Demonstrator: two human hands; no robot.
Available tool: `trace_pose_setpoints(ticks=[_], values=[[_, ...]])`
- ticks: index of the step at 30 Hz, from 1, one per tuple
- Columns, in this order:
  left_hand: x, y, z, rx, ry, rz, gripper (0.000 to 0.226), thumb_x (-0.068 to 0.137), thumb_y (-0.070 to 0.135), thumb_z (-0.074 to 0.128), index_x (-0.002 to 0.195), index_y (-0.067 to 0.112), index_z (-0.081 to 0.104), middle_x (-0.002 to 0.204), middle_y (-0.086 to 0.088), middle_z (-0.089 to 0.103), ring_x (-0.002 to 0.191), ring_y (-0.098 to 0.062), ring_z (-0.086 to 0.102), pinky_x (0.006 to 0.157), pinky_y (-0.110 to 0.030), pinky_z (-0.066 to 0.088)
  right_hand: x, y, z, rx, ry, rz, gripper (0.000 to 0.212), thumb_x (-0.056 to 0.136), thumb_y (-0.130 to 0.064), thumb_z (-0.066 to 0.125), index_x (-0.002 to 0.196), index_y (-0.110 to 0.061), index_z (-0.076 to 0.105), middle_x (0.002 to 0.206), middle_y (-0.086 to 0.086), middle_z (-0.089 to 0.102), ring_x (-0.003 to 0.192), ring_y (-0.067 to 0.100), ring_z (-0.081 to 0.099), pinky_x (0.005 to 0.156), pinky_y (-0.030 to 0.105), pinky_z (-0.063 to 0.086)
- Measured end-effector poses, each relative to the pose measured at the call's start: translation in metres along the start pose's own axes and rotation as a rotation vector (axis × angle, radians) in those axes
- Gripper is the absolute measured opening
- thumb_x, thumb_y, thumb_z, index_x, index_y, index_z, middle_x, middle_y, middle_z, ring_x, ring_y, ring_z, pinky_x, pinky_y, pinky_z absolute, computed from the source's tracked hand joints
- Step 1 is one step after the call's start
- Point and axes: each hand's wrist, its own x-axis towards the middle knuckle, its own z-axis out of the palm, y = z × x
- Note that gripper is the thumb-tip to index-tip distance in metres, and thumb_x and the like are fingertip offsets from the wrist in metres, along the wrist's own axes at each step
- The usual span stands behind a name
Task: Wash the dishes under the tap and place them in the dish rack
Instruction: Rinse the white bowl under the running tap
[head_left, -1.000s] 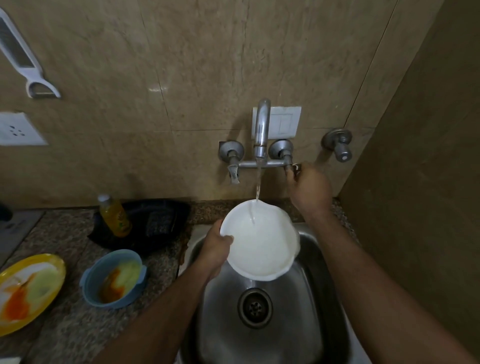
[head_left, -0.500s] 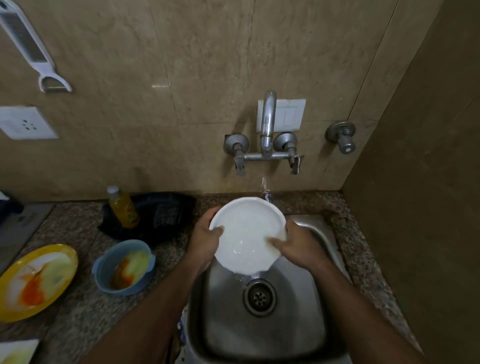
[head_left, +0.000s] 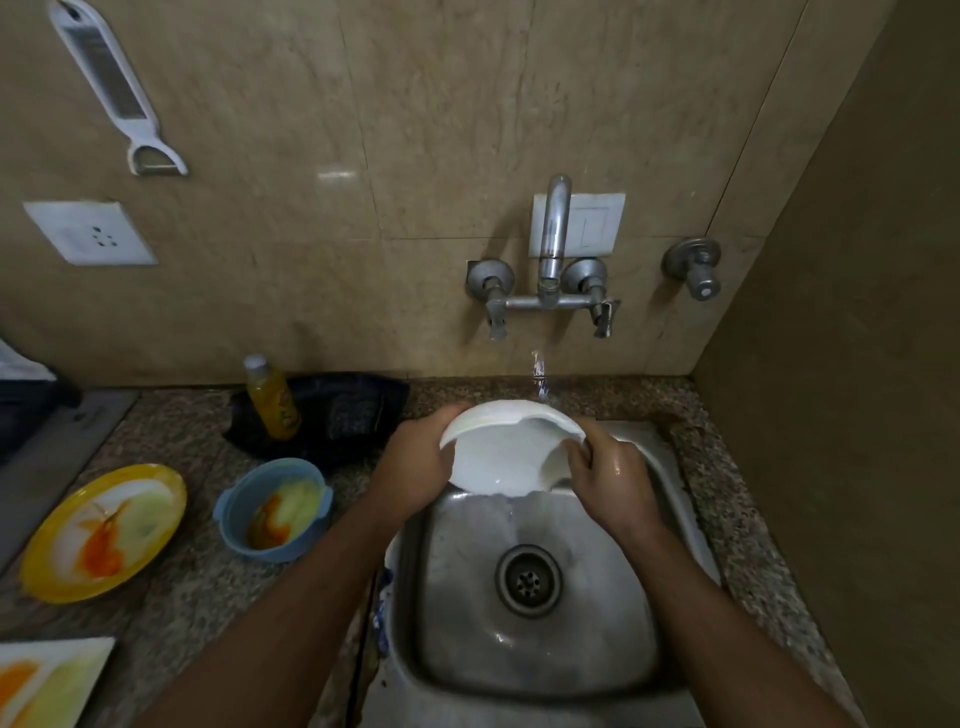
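Observation:
A white bowl (head_left: 506, 452) is held tilted over the steel sink (head_left: 535, 644), just under the wall tap (head_left: 553, 244). A thin stream of water (head_left: 538, 376) falls onto its far rim and spills from its lower edge into the basin. My left hand (head_left: 415, 457) grips the bowl's left rim. My right hand (head_left: 610, 478), wet, holds the right rim with fingers inside the bowl. No dish rack is in view.
On the granite counter at left stand a soiled blue bowl (head_left: 272, 509), a soiled yellow plate (head_left: 104, 530), a white plate corner (head_left: 47, 680), an orange bottle (head_left: 272, 397) and a black cloth (head_left: 343, 410). A side wall closes the right.
My right hand left the tap handle and took hold of the bowl's right rim. The bowl has tipped further, and water now runs off it into the sink.

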Motion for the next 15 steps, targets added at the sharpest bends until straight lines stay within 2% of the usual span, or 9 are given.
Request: trace_pose_setpoints(ticks=[3,5,7,13,15], values=[[-0.003,0.003,0.001,0.048,-0.001,0.032,0.047,0.085,0.022,0.048,0.132,0.023,0.057,0.114,-0.002,0.068,0.102,-0.015,0.063,0.084,-0.024,0.046,-0.006,-0.001,0.002,-0.012,0.007,-0.044,0.031,0.091,-0.009,0.060,0.121,-0.016,0.061,0.073,0.007,0.069,0.066,0.027,0.065,0.055,0.023,0.032],[-0.008,0.000,0.005,0.067,-0.025,0.025,0.044,0.086,0.024,0.047,0.129,0.027,0.056,0.111,-0.007,0.069,0.100,-0.023,0.065,0.083,-0.032,0.051,-0.010,-0.001,0.004,0.006,-0.028,-0.040,0.032,0.093,-0.012,0.058,0.124,-0.019,0.059,0.075,0.007,0.070,0.066,0.026,0.066,0.056,0.022,0.034],[-0.011,0.002,0.005,0.060,-0.025,0.000,0.047,0.082,0.030,0.042,0.127,0.031,0.055,0.110,-0.008,0.067,0.099,-0.023,0.064,0.084,-0.036,0.053,-0.011,-0.001,0.004,-0.004,-0.026,-0.036,0.038,0.093,-0.012,0.057,0.129,-0.023,0.056,0.078,0.005,0.071,0.067,0.024,0.066,0.056,0.022,0.036],[-0.010,0.004,0.007,0.106,-0.003,-0.008,0.048,0.085,0.019,0.050,0.132,0.031,0.055,0.112,-0.009,0.067,0.100,-0.026,0.063,0.085,-0.037,0.052,-0.015,0.003,0.001,0.013,0.046,-0.056,0.037,0.091,-0.010,0.059,0.127,-0.020,0.058,0.076,0.005,0.070,0.064,0.026,0.066,0.054,0.027,0.042],[-0.009,0.004,0.006,0.127,-0.002,-0.019,0.046,0.084,0.022,0.052,0.130,0.025,0.060,0.112,-0.009,0.069,0.101,-0.027,0.065,0.085,-0.035,0.052,-0.015,0.003,0.000,0.009,0.061,-0.070,0.037,0.090,-0.008,0.060,0.126,-0.020,0.060,0.073,0.005,0.069,0.063,0.026,0.065,0.053,0.028,0.043]])
